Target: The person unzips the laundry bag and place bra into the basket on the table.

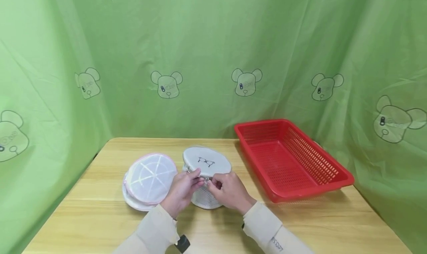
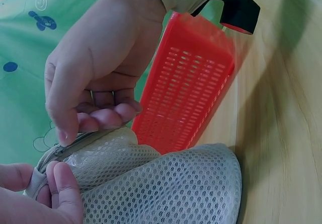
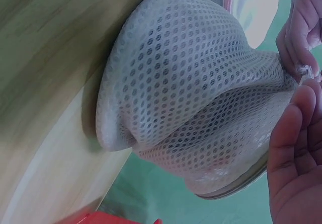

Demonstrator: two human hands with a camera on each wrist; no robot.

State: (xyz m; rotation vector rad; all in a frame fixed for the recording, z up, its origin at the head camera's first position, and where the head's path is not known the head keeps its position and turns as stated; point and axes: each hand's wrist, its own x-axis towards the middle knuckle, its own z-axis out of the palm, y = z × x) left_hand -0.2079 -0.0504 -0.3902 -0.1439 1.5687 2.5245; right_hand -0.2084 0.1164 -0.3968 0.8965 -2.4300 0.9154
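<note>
Left hand (image 1: 181, 193) and right hand (image 1: 230, 191) pinch a mesh bag (image 1: 204, 199) (sleeve lettering (image 1: 277, 243) seems too blurred to read).

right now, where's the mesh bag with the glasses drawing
In the head view, the mesh bag is below centre, held by the left hand and right hand, between the pink-rimmed disc on its left and the red basket on its right.

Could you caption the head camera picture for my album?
Left hand and right hand grip the edge of a mesh bag on a table, a red basket to the right.
</note>
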